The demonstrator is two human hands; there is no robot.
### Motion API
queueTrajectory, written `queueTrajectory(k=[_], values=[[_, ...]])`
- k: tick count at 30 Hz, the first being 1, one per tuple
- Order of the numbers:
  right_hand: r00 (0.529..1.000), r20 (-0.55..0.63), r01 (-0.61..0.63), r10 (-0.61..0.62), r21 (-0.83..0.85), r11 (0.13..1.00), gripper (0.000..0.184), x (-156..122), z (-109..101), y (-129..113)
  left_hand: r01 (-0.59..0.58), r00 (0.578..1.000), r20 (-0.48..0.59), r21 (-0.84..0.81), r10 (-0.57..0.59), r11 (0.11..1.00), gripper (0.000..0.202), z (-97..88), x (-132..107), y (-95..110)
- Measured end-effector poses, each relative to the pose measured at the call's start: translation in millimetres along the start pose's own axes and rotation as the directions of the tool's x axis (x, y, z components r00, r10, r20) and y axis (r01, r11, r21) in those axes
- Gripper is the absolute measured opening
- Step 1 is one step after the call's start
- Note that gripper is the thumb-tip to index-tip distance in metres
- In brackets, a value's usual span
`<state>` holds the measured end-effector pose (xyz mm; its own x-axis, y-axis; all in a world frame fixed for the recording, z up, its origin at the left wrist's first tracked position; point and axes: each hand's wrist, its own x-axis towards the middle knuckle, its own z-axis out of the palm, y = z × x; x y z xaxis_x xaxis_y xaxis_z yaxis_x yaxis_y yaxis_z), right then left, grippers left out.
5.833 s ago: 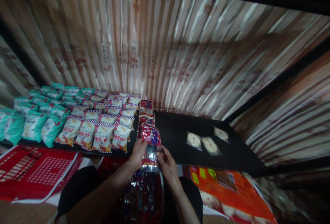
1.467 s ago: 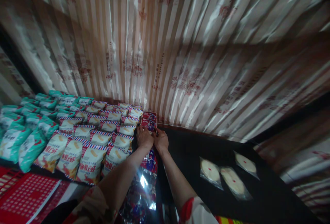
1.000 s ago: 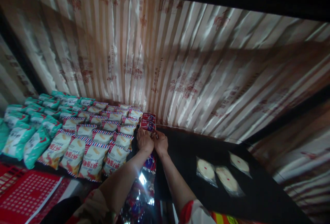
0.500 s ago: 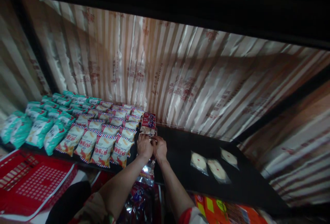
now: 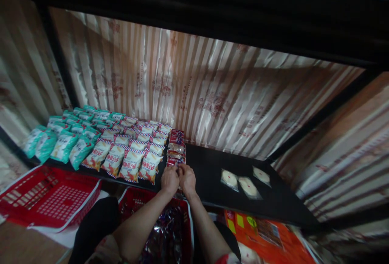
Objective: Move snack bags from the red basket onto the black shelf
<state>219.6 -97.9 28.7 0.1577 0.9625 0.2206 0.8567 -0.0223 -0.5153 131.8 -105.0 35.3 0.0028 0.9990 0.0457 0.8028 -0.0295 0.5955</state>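
My left hand (image 5: 170,180) and my right hand (image 5: 187,179) are side by side at the front of a row of dark red snack packets (image 5: 177,136) on the black shelf (image 5: 206,170). The fingers of both are closed on the front red snack packet (image 5: 173,161), whose top shows beyond them while its lower part is mostly hidden. To the left of my hands stand rows of white snack bags (image 5: 132,165) with striped edges, the closest one just beside my left hand.
Teal bags (image 5: 63,146) fill the shelf's left end. Flat round items in clear wrap (image 5: 249,187) lie to the right. Below are a red basket (image 5: 54,199), another basket (image 5: 191,231) with shiny dark packets, and orange packaging (image 5: 273,235). A black beam (image 5: 194,16) crosses overhead.
The view has shifted, showing more of the baskets below. My hands are now closer to the shelf's front edge, and more red packets show behind them.
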Motion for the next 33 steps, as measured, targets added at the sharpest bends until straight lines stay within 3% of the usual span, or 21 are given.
queueTrajectory(k=[12,20,27,33], values=[[0.999,0.037,0.028,-0.031,0.074,0.997,0.03,-57,8,-10,0.005,1.0,0.001,-0.087,-0.005,0.996,0.032,-0.7,-52,-28],[0.993,0.059,0.087,-0.099,0.177,0.98,0.03,-92,16,-14,0.013,1.0,-0.007,-0.183,-0.014,0.983,0.033,12.6,-83,-54],[0.976,0.217,-0.023,-0.009,0.144,0.989,0.03,-127,49,-4,0.105,0.978,0.185,-0.063,-0.092,0.992,0.033,25.6,-109,-84],[0.871,0.478,-0.12,0.11,-0.009,0.993,0.031,-150,80,7,0.196,0.916,0.358,-0.008,-0.18,0.981,0.036,46.7,-127,-113]])
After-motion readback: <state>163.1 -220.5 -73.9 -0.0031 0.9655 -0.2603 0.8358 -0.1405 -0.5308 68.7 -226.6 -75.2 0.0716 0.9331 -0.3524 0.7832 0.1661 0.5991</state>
